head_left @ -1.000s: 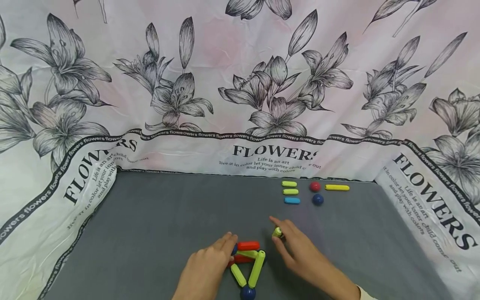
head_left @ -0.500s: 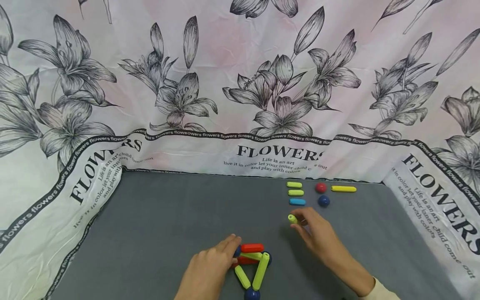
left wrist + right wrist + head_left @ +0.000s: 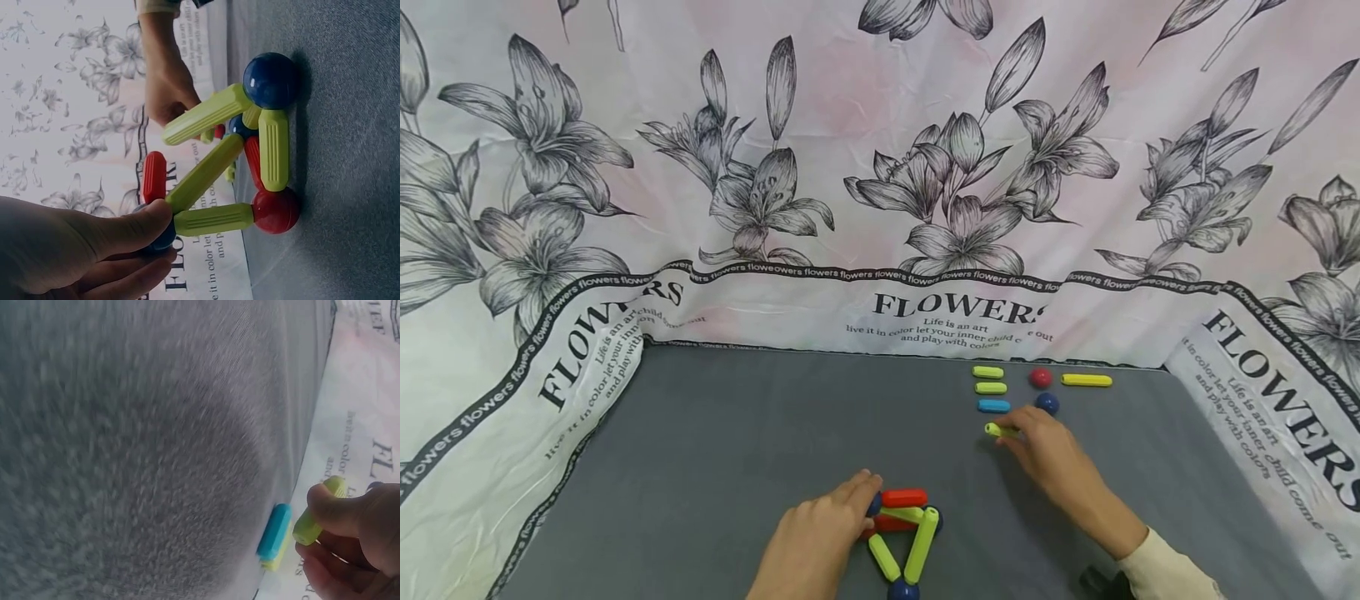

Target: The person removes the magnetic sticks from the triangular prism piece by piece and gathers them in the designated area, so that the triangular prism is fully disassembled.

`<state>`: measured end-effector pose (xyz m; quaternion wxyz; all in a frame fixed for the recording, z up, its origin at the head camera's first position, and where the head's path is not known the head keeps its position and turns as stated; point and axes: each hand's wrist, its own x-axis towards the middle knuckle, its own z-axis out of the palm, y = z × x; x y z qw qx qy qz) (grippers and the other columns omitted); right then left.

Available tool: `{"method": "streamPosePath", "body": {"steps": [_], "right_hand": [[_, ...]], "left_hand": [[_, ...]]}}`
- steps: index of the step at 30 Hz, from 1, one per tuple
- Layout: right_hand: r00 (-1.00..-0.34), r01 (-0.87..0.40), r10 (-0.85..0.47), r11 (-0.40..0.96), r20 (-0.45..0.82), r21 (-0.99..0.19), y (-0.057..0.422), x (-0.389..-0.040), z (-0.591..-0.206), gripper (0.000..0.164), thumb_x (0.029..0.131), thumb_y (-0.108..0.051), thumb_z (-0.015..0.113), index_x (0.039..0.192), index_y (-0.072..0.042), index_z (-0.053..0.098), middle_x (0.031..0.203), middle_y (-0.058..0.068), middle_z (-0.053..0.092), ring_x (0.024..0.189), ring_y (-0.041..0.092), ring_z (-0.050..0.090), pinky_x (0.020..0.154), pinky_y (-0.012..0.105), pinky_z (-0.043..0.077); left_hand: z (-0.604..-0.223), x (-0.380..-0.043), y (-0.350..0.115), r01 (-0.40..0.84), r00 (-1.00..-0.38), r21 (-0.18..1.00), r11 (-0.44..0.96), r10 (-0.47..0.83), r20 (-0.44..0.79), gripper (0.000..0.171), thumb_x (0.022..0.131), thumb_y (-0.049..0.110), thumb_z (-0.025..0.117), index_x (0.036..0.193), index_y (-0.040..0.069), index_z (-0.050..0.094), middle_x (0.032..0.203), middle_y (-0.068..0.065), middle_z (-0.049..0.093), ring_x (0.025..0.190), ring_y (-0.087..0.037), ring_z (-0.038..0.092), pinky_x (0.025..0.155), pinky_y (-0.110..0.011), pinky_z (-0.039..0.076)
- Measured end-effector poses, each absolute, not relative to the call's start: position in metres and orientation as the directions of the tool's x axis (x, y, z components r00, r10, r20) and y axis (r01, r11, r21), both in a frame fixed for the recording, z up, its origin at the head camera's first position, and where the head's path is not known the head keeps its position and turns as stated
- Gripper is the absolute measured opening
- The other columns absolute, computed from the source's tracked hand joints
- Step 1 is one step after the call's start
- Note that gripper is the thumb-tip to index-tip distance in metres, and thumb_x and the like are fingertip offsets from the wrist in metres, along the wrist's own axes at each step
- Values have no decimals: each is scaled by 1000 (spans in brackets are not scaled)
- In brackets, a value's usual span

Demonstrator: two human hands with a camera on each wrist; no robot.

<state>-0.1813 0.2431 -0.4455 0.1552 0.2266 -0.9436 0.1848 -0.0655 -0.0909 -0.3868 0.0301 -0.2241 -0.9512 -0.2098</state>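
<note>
My left hand (image 3: pixel 820 529) holds the dark blue ball (image 3: pixel 165 237) at one corner of a frame built of magnetic rods and balls, pinching it between thumb and fingers. Yellow-green rods (image 3: pixel 214 219) join this ball to others in the frame, among them a red ball (image 3: pixel 277 211) and another blue ball (image 3: pixel 270 81) resting on the grey surface. A red rod (image 3: pixel 904 498) sticks out from the held ball. Farther back on the right, my right hand (image 3: pixel 1063 471) pinches a short yellow-green magnetic rod (image 3: pixel 309 525) by thumb and fingers, just in front of a light blue rod (image 3: pixel 994 406).
Two short yellow-green rods (image 3: pixel 989 388) lie behind the light blue rod. Near them are a loose red ball (image 3: pixel 1041 378), a dark blue ball (image 3: pixel 1047 404) and a long yellow rod (image 3: pixel 1087 380). A flower-printed cloth (image 3: pixel 775 308) borders the grey surface (image 3: pixel 737 433).
My right hand has carried the short yellow-green rod away from the frame, back and to the right, towards the loose pieces. My left hand stays on the frame.
</note>
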Motion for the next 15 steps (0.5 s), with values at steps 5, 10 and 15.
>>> {"method": "streamPosePath", "body": {"steps": [5,10,15], "right_hand": [[-842,-493,-397,841,365,-222,247,-191,-449,25,79,1,92,99,-8,79,94,1,70,90,20,69,75,43,59],[-857,-481,-399,847,325,-228,246,-198,-451,24,80,2,91,100,-7,80,95,2,69,90,21,69,76,43,60],[-865,-481,-414,845,284,-234,244,-202,-456,20,83,1,89,99,-8,80,93,1,69,90,20,69,78,42,60]], "left_hand": [[-386,-65,-89,450,-892,376,810,423,158,46,87,17,88,130,9,72,133,-8,73,86,-23,78,56,-27,57],[-387,-65,-88,450,-893,368,814,422,161,46,86,17,89,129,9,72,132,-8,73,87,-22,78,56,-26,56],[-387,-66,-89,440,-897,382,812,417,148,47,86,16,88,129,9,72,132,-9,73,88,-21,78,56,-24,56]]}}
